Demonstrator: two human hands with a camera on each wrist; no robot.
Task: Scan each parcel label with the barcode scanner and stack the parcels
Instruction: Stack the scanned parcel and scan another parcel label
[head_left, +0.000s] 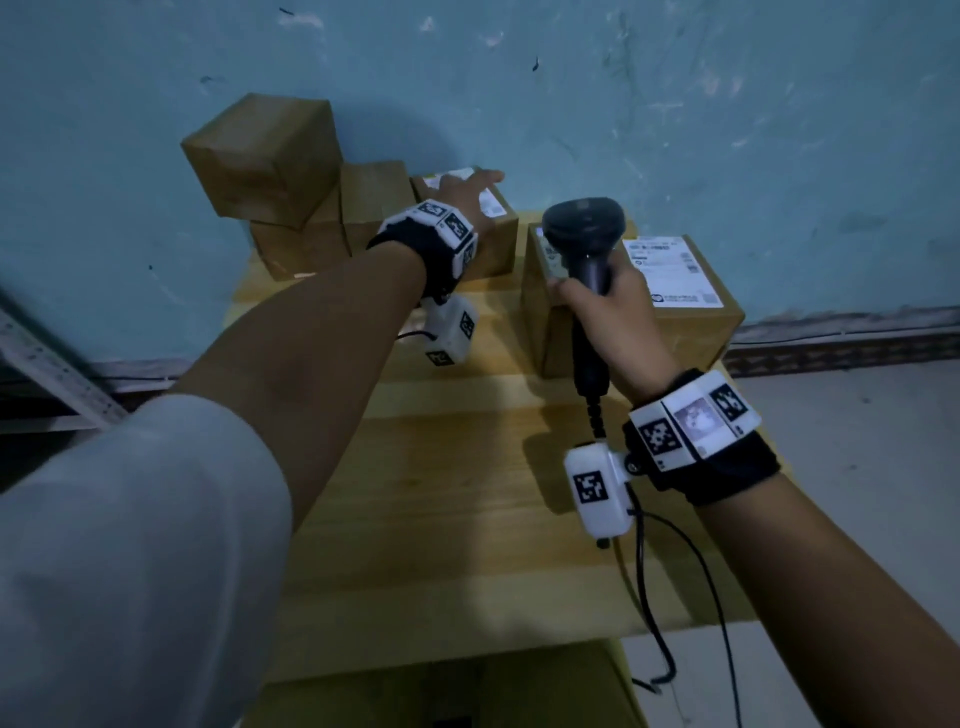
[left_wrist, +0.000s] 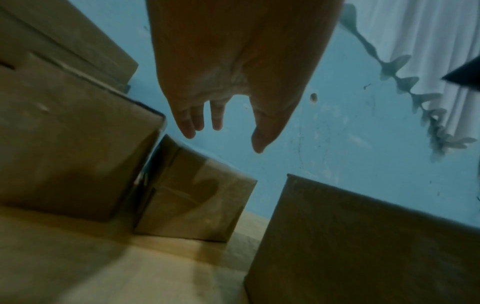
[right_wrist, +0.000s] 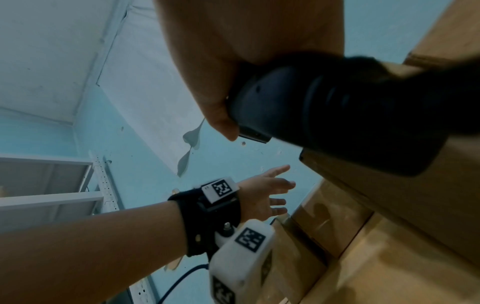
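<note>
My left hand (head_left: 470, 189) reaches with straight, spread fingers over a small brown parcel (head_left: 488, 244) with a white label on top, near the wall. In the left wrist view the left hand (left_wrist: 221, 125) holds nothing, and its fingertips show clear above that parcel (left_wrist: 197, 197). My right hand (head_left: 597, 291) grips the handle of the black barcode scanner (head_left: 582, 223), which is held upright. The scanner head hangs over the left edge of a larger labelled parcel (head_left: 675, 291). In the right wrist view the scanner (right_wrist: 337, 115) fills the upper right.
Three plain brown boxes (head_left: 265, 156) are stacked and packed at the back left against the blue wall. The wooden table (head_left: 441, 493) lies bare in front of them. The scanner cable (head_left: 675, 571) trails off the table's right front. A metal shelf (head_left: 52, 364) stands at the left.
</note>
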